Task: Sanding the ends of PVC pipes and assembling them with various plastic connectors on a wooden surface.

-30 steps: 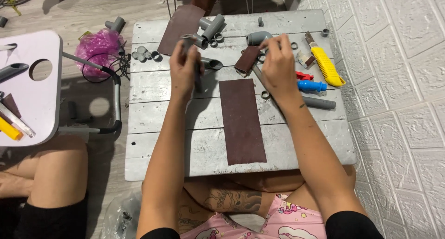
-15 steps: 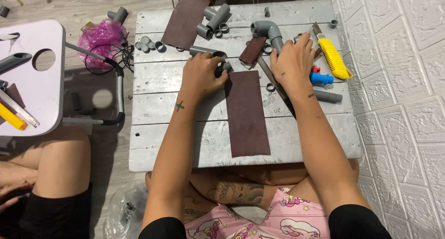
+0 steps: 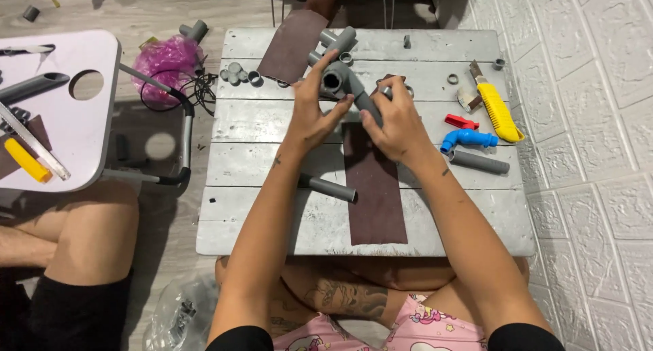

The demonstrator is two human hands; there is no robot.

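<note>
Both hands' grip (image 3: 314, 113) (image 3: 396, 123) on grey pipe fitting (image 3: 342, 81) above table (image 3: 272, 215).

Matt grey plastic pipe fitting (image 3: 338, 79); rough brown sandpaper (image 3: 374, 188); weathered wood table (image 3: 272, 215).

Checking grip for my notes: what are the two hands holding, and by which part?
Both hold one grey pipe fitting: the left hand around its open socket end, the right hand on the pipe stub running from it.
</note>
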